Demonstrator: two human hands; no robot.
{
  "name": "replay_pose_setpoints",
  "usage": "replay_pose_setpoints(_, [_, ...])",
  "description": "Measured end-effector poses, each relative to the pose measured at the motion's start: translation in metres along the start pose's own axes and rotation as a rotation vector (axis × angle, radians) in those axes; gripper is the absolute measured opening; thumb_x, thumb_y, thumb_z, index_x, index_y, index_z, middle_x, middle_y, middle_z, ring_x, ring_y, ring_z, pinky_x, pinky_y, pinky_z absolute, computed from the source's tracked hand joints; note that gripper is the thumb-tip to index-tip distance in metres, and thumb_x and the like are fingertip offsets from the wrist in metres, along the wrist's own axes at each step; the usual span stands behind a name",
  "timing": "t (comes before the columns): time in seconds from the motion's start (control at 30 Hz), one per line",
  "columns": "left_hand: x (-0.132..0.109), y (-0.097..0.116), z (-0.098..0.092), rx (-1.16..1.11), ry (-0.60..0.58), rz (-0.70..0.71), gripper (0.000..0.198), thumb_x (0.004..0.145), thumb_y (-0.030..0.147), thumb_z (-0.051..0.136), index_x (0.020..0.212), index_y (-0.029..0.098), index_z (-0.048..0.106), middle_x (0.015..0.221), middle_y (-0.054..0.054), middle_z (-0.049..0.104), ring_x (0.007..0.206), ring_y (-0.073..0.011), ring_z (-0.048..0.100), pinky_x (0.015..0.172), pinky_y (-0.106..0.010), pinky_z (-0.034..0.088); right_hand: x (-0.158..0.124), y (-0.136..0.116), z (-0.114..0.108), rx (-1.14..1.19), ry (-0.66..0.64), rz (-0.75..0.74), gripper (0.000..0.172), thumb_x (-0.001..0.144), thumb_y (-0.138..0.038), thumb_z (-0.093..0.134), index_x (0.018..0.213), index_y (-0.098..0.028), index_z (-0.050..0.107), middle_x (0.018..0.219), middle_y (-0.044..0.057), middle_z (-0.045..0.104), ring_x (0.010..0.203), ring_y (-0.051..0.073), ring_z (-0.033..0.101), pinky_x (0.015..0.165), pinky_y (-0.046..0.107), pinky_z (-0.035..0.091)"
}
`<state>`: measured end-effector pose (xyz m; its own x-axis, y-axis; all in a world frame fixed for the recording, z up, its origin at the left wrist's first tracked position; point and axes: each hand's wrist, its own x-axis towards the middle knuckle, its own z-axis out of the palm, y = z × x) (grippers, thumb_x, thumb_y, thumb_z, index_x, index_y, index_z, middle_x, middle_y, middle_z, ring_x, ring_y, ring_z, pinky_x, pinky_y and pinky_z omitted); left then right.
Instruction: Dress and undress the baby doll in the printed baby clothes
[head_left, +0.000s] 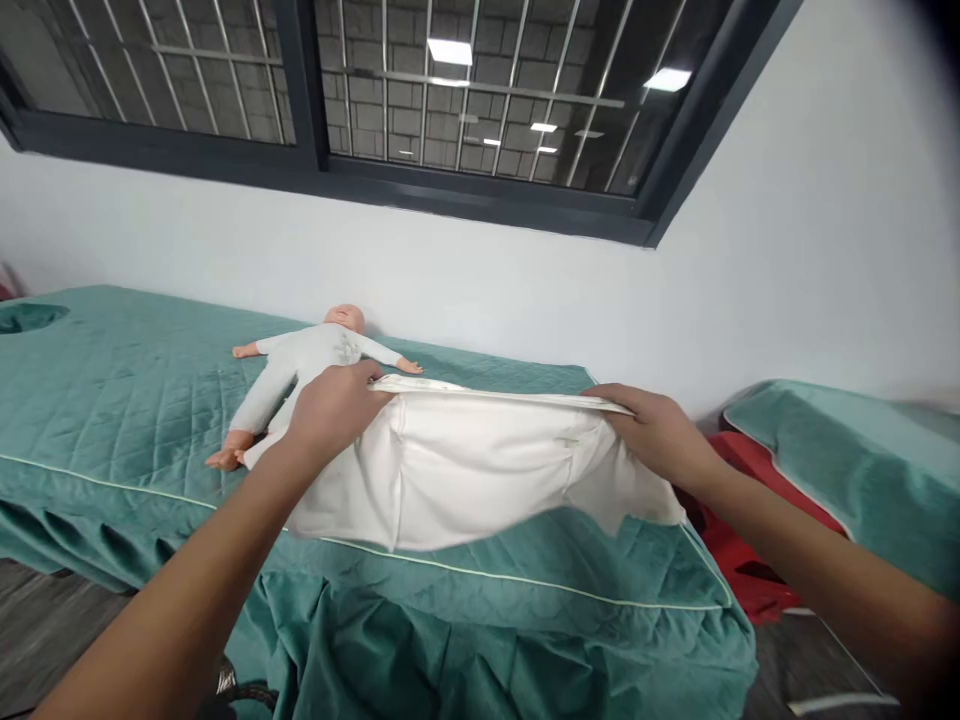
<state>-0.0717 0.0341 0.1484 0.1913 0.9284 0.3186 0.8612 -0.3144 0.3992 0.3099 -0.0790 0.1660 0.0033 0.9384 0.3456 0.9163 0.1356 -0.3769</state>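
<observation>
A white piece of cloth (487, 455), perhaps a small garment, is stretched between my two hands above the green quilted bed. My left hand (337, 405) is closed on its upper left edge. At the upper right edge, my right hand (652, 425) pinches the same cloth. The lower part of the cloth hangs down in loose folds. Beyond my left hand a baby doll (311, 355) in a pale suit lies on its back, arms spread, head toward the wall. My left hand and the cloth hide part of one doll leg.
The green bed (150, 370) has a face hole (30, 317) at its far left and a ruffled skirt in front. A barred window (465, 110) is set in the white wall (480, 280). At right stand another green-covered bed (877, 460) and red fabric (750, 560).
</observation>
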Motion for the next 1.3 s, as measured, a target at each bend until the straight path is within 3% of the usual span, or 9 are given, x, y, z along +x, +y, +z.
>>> replay_pose_setpoints(0.1, [0.018,0.013,0.039,0.189,-0.023,0.008,0.034,0.088,0.043,0.051,0.108,0.019,0.065,0.098,-0.013,0.07,0.09,-0.0295,0.064,0.075,-0.036,0.047,0.014,0.02,0.038,-0.093,-0.052,0.013,0.035,0.093,-0.024,0.04,0.116,-0.024,0.065,0.121,0.005,0.068,0.113,0.024,0.061,0.101,0.04,0.045])
replay_pose_setpoints(0.2, [0.009,0.032,0.091,0.298,0.06,0.081,0.029,0.09,0.03,0.051,0.114,0.015,0.06,0.115,-0.018,0.063,0.111,-0.0347,0.055,0.089,-0.045,0.044,0.02,0.015,0.098,-0.284,-0.021,0.056,0.04,0.09,-0.019,0.045,0.127,-0.012,0.058,0.133,0.015,0.059,0.126,0.029,0.05,0.108,0.046,0.038])
replay_pose_setpoints(0.3, [-0.016,0.047,0.143,0.182,-0.126,0.223,0.023,0.093,0.021,0.044,0.107,0.015,0.062,0.113,-0.016,0.061,0.109,-0.0293,0.056,0.091,-0.04,0.045,0.009,-0.008,0.162,-0.329,-0.014,-0.051,0.046,0.087,-0.016,0.05,0.133,-0.007,0.052,0.147,0.02,0.044,0.141,0.032,0.032,0.115,0.05,0.027])
replay_pose_setpoints(0.37, [-0.029,0.05,0.169,0.089,-0.243,0.268,0.026,0.094,0.018,0.04,0.108,0.014,0.062,0.113,-0.015,0.061,0.107,-0.027,0.057,0.093,-0.039,0.046,-0.002,-0.021,0.196,-0.242,-0.026,-0.043,0.045,0.091,-0.018,0.044,0.135,-0.009,0.05,0.146,0.019,0.046,0.139,0.029,0.034,0.114,0.047,0.031])
replay_pose_setpoints(0.43, [-0.033,0.048,0.186,0.047,-0.261,0.24,0.031,0.094,0.017,0.038,0.112,0.011,0.062,0.12,-0.017,0.059,0.114,-0.0271,0.055,0.099,-0.039,0.044,-0.009,-0.027,0.217,-0.198,-0.029,0.052,0.044,0.093,-0.022,0.042,0.134,-0.008,0.051,0.14,0.019,0.051,0.137,0.03,0.039,0.113,0.047,0.032])
replay_pose_setpoints(0.57, [-0.02,0.041,0.198,0.064,-0.174,0.078,0.038,0.095,0.019,0.037,0.125,0.007,0.056,0.14,-0.02,0.049,0.134,-0.0293,0.042,0.109,-0.041,0.037,-0.001,-0.024,0.226,-0.281,-0.064,0.286,0.052,0.095,-0.034,0.042,0.133,-0.001,0.051,0.143,0.025,0.048,0.139,0.036,0.036,0.115,0.049,0.026])
replay_pose_setpoints(0.77, [0.002,0.051,0.201,0.08,-0.18,-0.121,0.049,0.095,0.03,0.04,0.139,0.009,0.045,0.142,-0.019,0.049,0.132,-0.0328,0.042,0.106,-0.048,0.04,0.028,-0.025,0.218,-0.318,-0.188,0.428,0.062,0.095,-0.045,0.04,0.138,0.0,0.047,0.15,0.031,0.036,0.144,0.042,0.026,0.115,0.054,0.022])
replay_pose_setpoints(1.0, [0.02,0.049,0.208,0.096,-0.068,-0.075,0.056,0.098,0.038,0.031,0.15,0.017,0.032,0.154,-0.015,0.037,0.138,-0.0334,0.034,0.1,-0.052,0.045,0.043,-0.002,0.23,-0.179,0.051,0.397,0.072,0.092,-0.044,0.042,0.153,-0.012,0.021,0.162,0.021,0.009,0.149,0.039,0.008,0.113,0.056,0.025])
replay_pose_setpoints(1.3, [0.073,0.046,0.233,0.111,-0.077,-0.007,0.059,0.099,0.043,0.026,0.153,0.018,0.027,0.157,-0.014,0.033,0.142,-0.0329,0.03,0.107,-0.053,0.04,0.088,0.029,0.237,-0.135,0.129,0.348,0.062,0.092,-0.044,0.042,0.138,-0.002,0.039,0.16,0.027,0.013,0.149,0.038,0.01,0.117,0.049,0.021])
